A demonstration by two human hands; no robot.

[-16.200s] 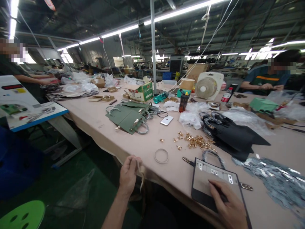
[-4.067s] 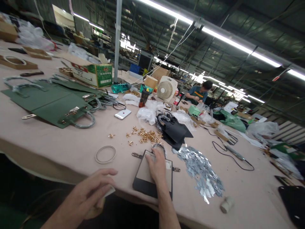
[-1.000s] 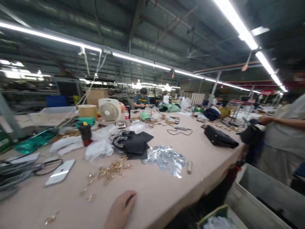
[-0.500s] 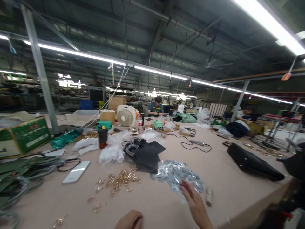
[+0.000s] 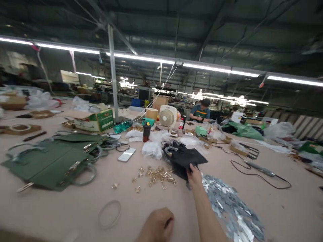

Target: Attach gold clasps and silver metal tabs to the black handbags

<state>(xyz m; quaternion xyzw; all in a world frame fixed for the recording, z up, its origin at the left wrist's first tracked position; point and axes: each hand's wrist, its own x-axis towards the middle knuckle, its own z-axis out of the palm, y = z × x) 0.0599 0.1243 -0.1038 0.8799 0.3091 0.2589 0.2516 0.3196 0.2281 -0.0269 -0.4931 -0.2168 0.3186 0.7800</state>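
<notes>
My right hand (image 5: 194, 175) grips the near edge of a flat black piece (image 5: 189, 158), perhaps leather or fabric, its near corner raised. A black bundle with clear-wrapped loops (image 5: 173, 148) lies against its far left side. Low in the view, my left hand (image 5: 160, 220) is curled closed above the table; whatever it may hold is hidden. Small gold-coloured metal fittings (image 5: 158, 175) lie in a loose heap beyond the left hand. To the right of my right forearm spreads a pile of flat silvery metal strips (image 5: 229, 201).
Green bag pieces (image 5: 52, 161) with wrapped handles cover the left of the table. A white phone (image 5: 127, 154), a dark cup (image 5: 146, 132) and a fan (image 5: 168, 116) stand or lie farther back. A corded pen-like tool (image 5: 261, 168) lies right. Another person (image 5: 200, 111) sits across.
My right hand has gone from the silvery strips to the black piece and taken hold of its edge. The view has swung left, bringing the green bag pieces fully in. My left hand stays closed.
</notes>
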